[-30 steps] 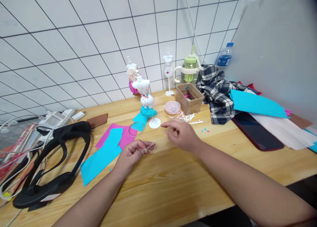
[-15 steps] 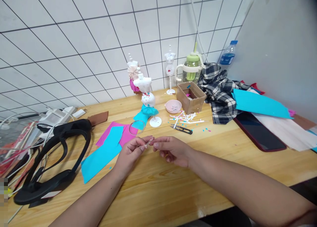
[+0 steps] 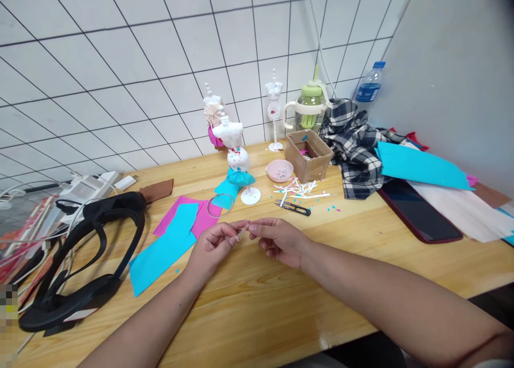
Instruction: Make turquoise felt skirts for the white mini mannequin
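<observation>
Between my hands is a small whitish strip [image 3: 242,231]; its exact kind is too small to make out. My left hand [image 3: 214,246] pinches it between thumb and fingers. Touching its upper end are the closed thumb and forefinger of my right hand [image 3: 281,242], the other fingers curled below. Just beyond stands a small white dress form [image 3: 238,158] with a turquoise ruffle [image 3: 240,177] at its lower part. A thin metal ring [image 3: 220,205] lies over magenta and turquoise crepe pieces [image 3: 164,255]. Black thread snips [image 3: 296,209] rest beyond my right hand.
White paper scraps [image 3: 303,189], a pink dish [image 3: 280,171] and a cardboard box [image 3: 308,162] sit toward the back. Two more dress forms [image 3: 274,103] stand near the wall. A black headset strap [image 3: 132,250] lies left; a phone [image 3: 421,218] and plaid cloth [image 3: 359,159] lie right.
My right thumb and forefinger have closed more tightly at the strip's end. My left hand keeps its pinch. The view has shifted slightly.
</observation>
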Demonstrator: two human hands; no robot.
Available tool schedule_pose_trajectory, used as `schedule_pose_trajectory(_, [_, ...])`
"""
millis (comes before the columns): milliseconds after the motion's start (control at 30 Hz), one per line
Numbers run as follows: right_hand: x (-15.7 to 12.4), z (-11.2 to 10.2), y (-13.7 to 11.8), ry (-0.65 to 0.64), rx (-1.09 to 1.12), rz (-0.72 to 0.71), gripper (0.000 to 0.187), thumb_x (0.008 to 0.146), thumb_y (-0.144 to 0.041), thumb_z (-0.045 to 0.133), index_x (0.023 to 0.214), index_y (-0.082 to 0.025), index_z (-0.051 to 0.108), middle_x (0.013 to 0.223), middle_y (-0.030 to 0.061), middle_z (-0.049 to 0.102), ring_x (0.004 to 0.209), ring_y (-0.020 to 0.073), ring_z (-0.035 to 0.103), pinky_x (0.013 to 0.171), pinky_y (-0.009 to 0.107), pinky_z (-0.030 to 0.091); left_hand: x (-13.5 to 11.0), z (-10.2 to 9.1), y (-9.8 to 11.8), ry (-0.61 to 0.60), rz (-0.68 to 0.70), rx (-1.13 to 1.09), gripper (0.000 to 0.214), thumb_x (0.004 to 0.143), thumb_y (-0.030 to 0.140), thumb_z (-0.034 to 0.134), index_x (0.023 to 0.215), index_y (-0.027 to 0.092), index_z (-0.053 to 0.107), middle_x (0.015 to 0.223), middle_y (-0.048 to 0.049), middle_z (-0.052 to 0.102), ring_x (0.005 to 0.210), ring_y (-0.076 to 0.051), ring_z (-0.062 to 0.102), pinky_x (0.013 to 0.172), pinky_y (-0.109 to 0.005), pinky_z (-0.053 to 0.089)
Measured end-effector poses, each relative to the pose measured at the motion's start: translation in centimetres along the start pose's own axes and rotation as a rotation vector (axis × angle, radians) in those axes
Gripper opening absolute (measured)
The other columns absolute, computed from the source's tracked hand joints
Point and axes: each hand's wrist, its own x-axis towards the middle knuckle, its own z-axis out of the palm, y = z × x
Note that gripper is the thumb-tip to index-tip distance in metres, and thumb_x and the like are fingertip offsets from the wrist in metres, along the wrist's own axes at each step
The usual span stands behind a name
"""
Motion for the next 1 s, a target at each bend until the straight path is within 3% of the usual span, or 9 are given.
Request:
schedule_pose_trajectory(233, [0.01, 0.04, 0.13, -0.012, 0.0, -0.022, 0.023, 0.066, -0.031, 0.079, 0.083, -0.018, 0.069, 0.073, -0.004, 0.065, 0.046, 0.0021, 0.046, 0.039, 0.015, 0.028, 0.01, 0.13, 0.33, -0.025, 0.002, 0.005, 0.014, 0.08, 0.03, 0.067, 0.073, 0.019, 0.061, 0.119, -0.0111, 0.068, 0.117, -0.027, 0.059, 0.097, -0.04, 0.044])
schedule_pose_trajectory(567, [0.11, -0.15, 0.18, -0.031, -0.013, -0.036, 0.031, 0.063, -0.035, 0.082, 0.089, -0.019, 0.074, 0.075, -0.0031, 0.067, 0.045, 0.0014, 0.043, 0.04, 0.016, 0.027, -0.04, 0.09, 0.35, -0.014, 0.007, 0.013, 0.014, 0.079, 0.03, 0.068, 0.073, 0.018, 0.062, 0.121, -0.0126, 0.067, 0.118, -0.029, 0.058, 0.097, -0.041, 0.044])
schedule_pose_trajectory(1000, [0.16, -0.45, 0.25, -0.094, -0.003, 0.005, 0.026, 0.067, -0.025, 0.08, 0.092, -0.022, 0.075, 0.074, -0.0036, 0.066, 0.045, 0.0008, 0.046, 0.039, 0.014, 0.027, 0.11, 0.13, 0.25, 0.027, -0.026, -0.152, 0.01, 0.079, 0.026, 0.069, 0.074, 0.019, 0.063, 0.117, -0.0102, 0.069, 0.12, -0.027, 0.056, 0.102, -0.042, 0.04])
